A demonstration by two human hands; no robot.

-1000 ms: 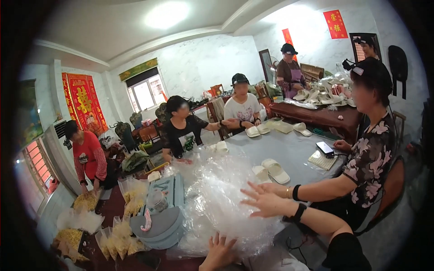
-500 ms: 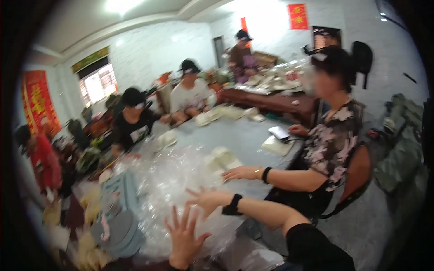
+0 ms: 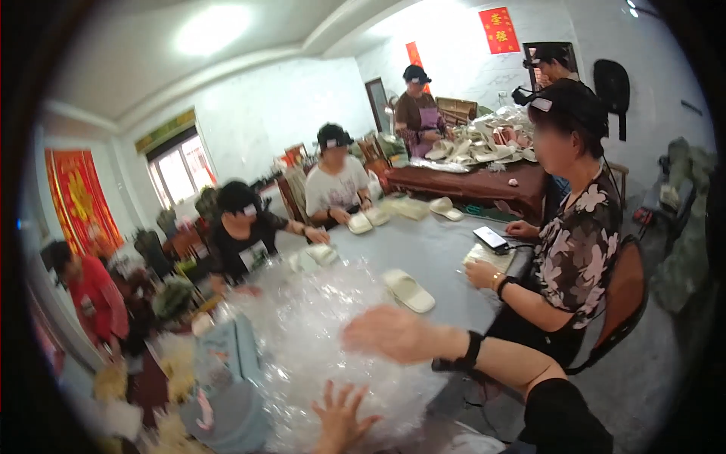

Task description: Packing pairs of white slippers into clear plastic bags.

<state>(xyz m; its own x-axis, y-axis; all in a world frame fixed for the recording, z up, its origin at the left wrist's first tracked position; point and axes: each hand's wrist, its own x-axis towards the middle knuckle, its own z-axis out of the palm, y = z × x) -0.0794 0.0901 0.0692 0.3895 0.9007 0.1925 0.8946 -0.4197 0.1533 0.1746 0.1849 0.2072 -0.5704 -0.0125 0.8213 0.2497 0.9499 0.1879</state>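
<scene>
My left hand [image 3: 342, 418] is low over a heap of clear plastic bags [image 3: 318, 310], open with its fingers spread and nothing in it. My right hand [image 3: 397, 333] reaches across the right part of the heap. Motion blurs it, but it looks flat and stretched out, with no held thing showing. Beyond it a cream slipper [image 3: 409, 290] lies on the grey tabletop [image 3: 378, 250]. At the right, a seated co-worker's hand [image 3: 484, 274] is at a pale packet [image 3: 493, 259] beside a phone [image 3: 490, 237].
A grey-blue plastic stool [image 3: 227, 412] stands left of the bags. More cream slippers [image 3: 368, 220] lie along the table's far side, before two seated co-workers. A farther table [image 3: 469, 183] bears a pile of slippers [image 3: 484, 144]. An orange-brown chair [image 3: 616, 303] stands at the right.
My left hand has moved down and slightly right; my right hand has shifted right. The co-worker's hand has drawn back from the slippers near me to the packet. The view has shifted.
</scene>
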